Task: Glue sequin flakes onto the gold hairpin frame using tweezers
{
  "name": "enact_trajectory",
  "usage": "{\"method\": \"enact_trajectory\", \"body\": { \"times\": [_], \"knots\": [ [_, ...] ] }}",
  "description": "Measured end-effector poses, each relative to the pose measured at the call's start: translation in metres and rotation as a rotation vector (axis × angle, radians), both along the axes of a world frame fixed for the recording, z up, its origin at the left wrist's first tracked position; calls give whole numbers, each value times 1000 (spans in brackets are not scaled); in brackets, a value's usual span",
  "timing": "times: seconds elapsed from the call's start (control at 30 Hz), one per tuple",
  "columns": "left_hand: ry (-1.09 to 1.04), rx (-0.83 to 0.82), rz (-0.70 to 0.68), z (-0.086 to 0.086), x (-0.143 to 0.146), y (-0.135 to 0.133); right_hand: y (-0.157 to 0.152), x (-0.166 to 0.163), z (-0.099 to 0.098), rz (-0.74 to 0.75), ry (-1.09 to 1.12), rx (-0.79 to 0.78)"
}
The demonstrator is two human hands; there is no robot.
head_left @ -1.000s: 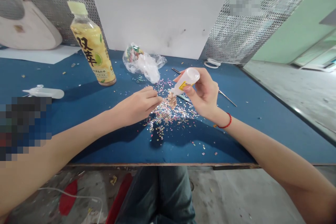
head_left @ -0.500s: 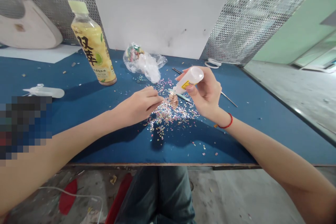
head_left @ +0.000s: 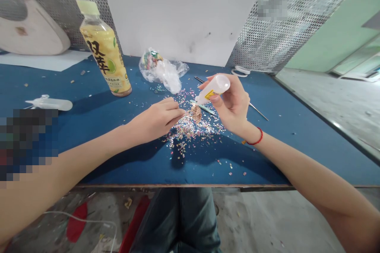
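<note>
My right hand (head_left: 233, 104) is closed round a small translucent squeeze bottle (head_left: 218, 87) with a yellow label patch. The bottle tilts down to the left, its nozzle at the top of a small copper-coloured ornament (head_left: 196, 114). Pinched fingers of my left hand (head_left: 160, 119) hold that ornament by its left side; its exact kind I cannot make out. Beneath both hands lies a scatter of shiny multicoloured sequins (head_left: 190, 130). A pale green stick-like tool (head_left: 204, 107) lies behind the ornament, partly covered by the bottle and my right hand.
A tall yellow drink bottle (head_left: 107, 55) stands at the left. Behind the sequins sits a clear plastic bag (head_left: 166, 71) with colourful contents. Another squeeze bottle (head_left: 53, 104) lies far left near a white handbag (head_left: 38, 27). A thin metal rod (head_left: 259, 111) and white rings (head_left: 242, 71) lie right.
Almost nothing differs. The squeeze bottle and my right hand have shifted very slightly left and up; my left hand keeps its place with the ornament.
</note>
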State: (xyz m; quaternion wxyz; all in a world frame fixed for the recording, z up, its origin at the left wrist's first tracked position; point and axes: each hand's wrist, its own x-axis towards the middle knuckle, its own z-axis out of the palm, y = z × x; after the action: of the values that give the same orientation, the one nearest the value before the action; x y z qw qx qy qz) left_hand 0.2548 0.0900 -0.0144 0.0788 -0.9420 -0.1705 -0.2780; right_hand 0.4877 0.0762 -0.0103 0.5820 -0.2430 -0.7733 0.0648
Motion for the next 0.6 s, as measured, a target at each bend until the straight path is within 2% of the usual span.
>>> {"method": "enact_trajectory", "body": {
  "times": [0.37, 0.6],
  "knots": [
    [-17, 52, -11, -1, -1, 4, 1, 2, -3, -87, -2, -1],
    [0, 73, -24, 0, 0, 1, 0, 0, -3, 11, -2, 1]
  ]
}}
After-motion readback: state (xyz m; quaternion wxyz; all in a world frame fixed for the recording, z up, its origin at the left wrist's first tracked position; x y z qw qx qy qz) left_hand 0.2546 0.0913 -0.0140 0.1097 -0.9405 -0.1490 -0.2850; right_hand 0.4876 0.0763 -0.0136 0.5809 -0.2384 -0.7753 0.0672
